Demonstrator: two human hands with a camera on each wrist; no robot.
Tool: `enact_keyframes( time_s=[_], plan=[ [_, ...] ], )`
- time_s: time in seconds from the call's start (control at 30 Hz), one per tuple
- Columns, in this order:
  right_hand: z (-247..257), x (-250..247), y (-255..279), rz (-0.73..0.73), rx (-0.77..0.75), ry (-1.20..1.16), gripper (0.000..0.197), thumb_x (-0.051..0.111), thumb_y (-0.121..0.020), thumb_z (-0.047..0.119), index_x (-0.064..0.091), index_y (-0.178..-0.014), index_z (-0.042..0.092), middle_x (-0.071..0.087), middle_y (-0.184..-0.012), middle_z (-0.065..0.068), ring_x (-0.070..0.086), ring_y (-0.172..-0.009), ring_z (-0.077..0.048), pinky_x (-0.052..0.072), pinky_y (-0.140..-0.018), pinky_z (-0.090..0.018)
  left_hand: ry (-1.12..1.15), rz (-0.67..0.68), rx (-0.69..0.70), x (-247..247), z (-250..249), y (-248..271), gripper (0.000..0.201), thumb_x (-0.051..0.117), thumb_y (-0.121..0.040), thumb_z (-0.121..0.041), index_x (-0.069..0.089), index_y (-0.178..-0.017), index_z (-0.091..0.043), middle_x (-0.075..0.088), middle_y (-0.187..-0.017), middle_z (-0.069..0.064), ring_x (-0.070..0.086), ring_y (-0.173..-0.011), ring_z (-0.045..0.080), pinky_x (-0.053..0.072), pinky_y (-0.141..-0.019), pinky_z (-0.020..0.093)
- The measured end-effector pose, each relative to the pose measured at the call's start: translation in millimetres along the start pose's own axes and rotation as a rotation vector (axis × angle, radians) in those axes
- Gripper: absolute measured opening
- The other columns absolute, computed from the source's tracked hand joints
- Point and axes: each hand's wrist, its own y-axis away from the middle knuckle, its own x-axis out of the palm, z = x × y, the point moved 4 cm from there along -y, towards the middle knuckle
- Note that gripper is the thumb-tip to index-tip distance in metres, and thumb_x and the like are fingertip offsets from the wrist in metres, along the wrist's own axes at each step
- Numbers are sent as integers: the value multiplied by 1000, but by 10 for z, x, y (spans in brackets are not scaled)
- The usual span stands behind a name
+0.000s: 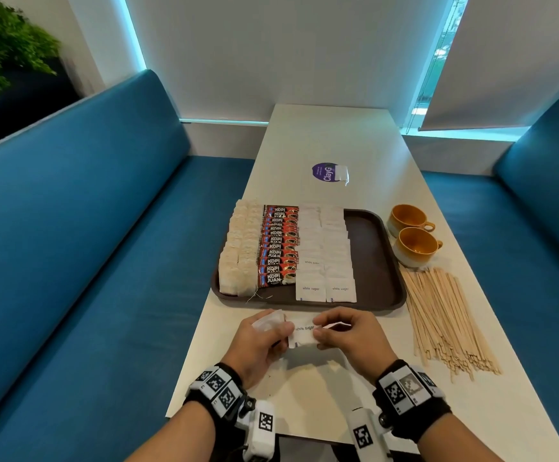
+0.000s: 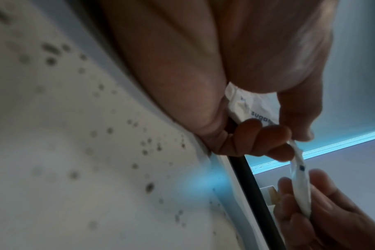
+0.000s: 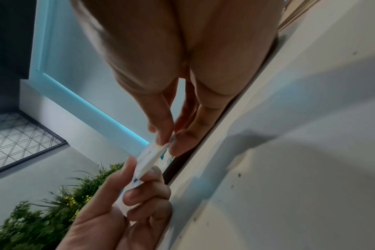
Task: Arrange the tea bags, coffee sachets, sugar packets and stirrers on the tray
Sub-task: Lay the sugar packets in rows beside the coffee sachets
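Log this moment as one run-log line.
hands: left hand and right hand pinch sugar packet | tray: tea bags, coffee sachets, sugar rows | stirrers: on table

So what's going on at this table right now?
A person is stocking a brown tray with drink supplies. Tea bags, Kopi Juan coffee sachets and white sugar packets already lie in rows on it. Both hands, left hand and right hand, pinch one more sugar packet just in front of the tray. The wooden stirrers still sit on the table beside two yellow cups.
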Motion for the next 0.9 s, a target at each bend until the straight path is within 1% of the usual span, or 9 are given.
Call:
enact_keyframes(
  time_s=[0.1,0.2,0.3,0.37,0.47,0.57,0.67,0.73,0.9],
  plan=[
    [19,-3,23,11,1,7,23,82,-78,-7,80,-98,6,77,-94,-15,73,-75,-27,63,-73,-34,-29,-21,-11,11,-12,21,10,72,-92,-9,62,-91,-7,56,-68,9,49,-55,16,45,-53,25],
    [38,-22,44,31,-10,23,32,82,-76,-9,79,-103,9,78,-95,-12,73,-74,-25,61,-74,-29,-36,-41,-6,16,-19,29,13,65,-96,-9,62,-84,-10,54,-69,11,49,-55,17,42,-52,25],
    [67,-76,51,42,-38,69,40,84,-72,-10,79,-104,13,79,-97,-3,71,-77,-19,61,-77,-27,7,-39,2,31,-37,30,9,69,-95,-12,62,-94,-7,59,-77,14,54,-57,20,47,-53,26],
    [118,-180,20,-6,-71,93,42,85,-71,-10,79,-103,16,78,-97,-1,71,-79,-16,59,-77,-25,56,-8,14,33,-41,29,25,73,-87,-11,60,-107,-3,65,-87,21,63,-65,26,52,-58,28],
    [233,-435,-92,-131,-92,118,38,84,-74,-7,79,-102,18,77,-94,0,73,-85,-8,57,-75,-17,86,42,7,38,-49,18,41,56,-73,2,52,-113,-1,67,-99,34,70,-82,41,58,-68,34],
    [314,-696,-267,-226,-80,143,35,83,-77,-2,79,-101,22,77,-97,7,72,-90,-6,56,-76,-18,101,63,6,44,-42,-3,50,44,-66,7,49,-115,0,66,-103,39,70,-97,54,61,-75,40],
    [327,-810,-428,-215,-40,217,32,81,-81,0,78,-103,23,75,-102,7,71,-94,-8,56,-78,-20,131,72,12,55,-46,1,52,44,-67,7,46,-118,-2,65,-105,41,68,-101,57,61,-79,43],
    [303,-814,-518,-180,-18,291,30,80,-83,2,78,-104,24,74,-102,6,69,-94,-8,56,-72,-17,140,72,14,57,-49,6,52,44,-67,7,45,-118,-4,66,-105,42,68,-101,57,61,-79,43],
    [214,-743,-623,-116,-12,530,23,79,-86,10,78,-102,27,73,-97,9,67,-91,-7,46,-71,-11,139,92,14,40,-20,-14,47,40,-75,13,44,-117,-6,65,-104,41,67,-102,58,62,-78,43]
  ],
)
